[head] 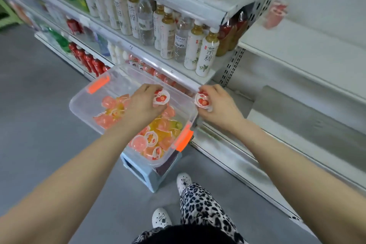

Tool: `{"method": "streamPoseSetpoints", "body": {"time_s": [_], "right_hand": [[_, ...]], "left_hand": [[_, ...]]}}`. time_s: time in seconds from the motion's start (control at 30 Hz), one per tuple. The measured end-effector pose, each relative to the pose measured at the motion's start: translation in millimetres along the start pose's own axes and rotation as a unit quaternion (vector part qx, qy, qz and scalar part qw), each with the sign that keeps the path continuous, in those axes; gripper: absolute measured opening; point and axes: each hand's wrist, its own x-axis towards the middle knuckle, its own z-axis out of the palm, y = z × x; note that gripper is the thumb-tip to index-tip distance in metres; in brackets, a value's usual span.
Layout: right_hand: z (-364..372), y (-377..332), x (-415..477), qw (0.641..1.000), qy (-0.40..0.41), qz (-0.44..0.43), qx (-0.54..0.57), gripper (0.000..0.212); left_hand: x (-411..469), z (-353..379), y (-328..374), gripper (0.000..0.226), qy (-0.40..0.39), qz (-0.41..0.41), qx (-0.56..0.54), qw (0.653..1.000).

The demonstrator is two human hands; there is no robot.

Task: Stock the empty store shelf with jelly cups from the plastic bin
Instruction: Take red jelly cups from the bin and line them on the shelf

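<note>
A clear plastic bin (pixel 83 103) with orange latches stands on a small stool and holds several pink, orange and yellow jelly cups (pixel 150 138). Over the bin, my left hand (pixel 142 105) grips a strawberry-lid jelly cup (pixel 161 97). My right hand (pixel 219 105) holds another strawberry jelly cup (pixel 202 100) just past the bin's right rim. The empty white shelves (pixel 309 49) rise to the right. A reddish jelly cup (pixel 276 15) stands blurred on an upper empty shelf.
Stocked shelves of tea and water bottles (pixel 168 31) stand behind the bin, with red bottles (pixel 89 61) lower left. A light blue stool (pixel 146 172) supports the bin. Grey floor (pixel 39 95) spreads to the left. My feet in white shoes (pixel 184 180) are below.
</note>
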Motion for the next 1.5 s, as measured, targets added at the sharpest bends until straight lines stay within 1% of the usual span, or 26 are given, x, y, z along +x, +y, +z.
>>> {"method": "streamPoseSetpoints", "body": {"time_s": [0.1,0.2,0.4,0.57,0.73,0.9,1.17,1.33,1.5], "right_hand": [[-41,12,-7,0.998,0.062,0.022,0.010,0.045],[-86,27,-10,0.993,0.100,0.050,0.027,0.039],[-174,75,2,0.983,0.176,0.057,-0.010,0.034],[-223,129,36,0.977,0.189,0.098,-0.015,0.033],[-224,161,80,0.985,0.135,0.105,-0.026,0.029],[-206,176,113,0.993,0.090,0.067,-0.030,0.033],[-188,190,144,0.993,0.118,0.002,-0.004,0.028],[-183,195,153,0.989,0.140,-0.027,-0.041,0.025],[-186,201,155,0.982,0.147,-0.027,-0.115,0.028]], "left_hand": [[10,1,32,0.055,-0.006,0.039,0.001,0.999],[25,4,67,0.056,-0.005,0.072,0.000,0.997],[64,20,139,0.055,0.012,0.120,-0.010,0.993],[107,35,195,0.054,0.016,0.134,-0.032,0.990],[143,50,226,0.058,0.032,0.125,-0.021,0.991],[169,57,236,0.059,0.049,0.112,-0.004,0.993],[192,62,238,0.055,0.061,0.091,0.008,0.994],[206,67,243,0.056,0.067,0.075,0.013,0.995],[221,72,252,0.055,0.074,0.082,0.013,0.994]]}}
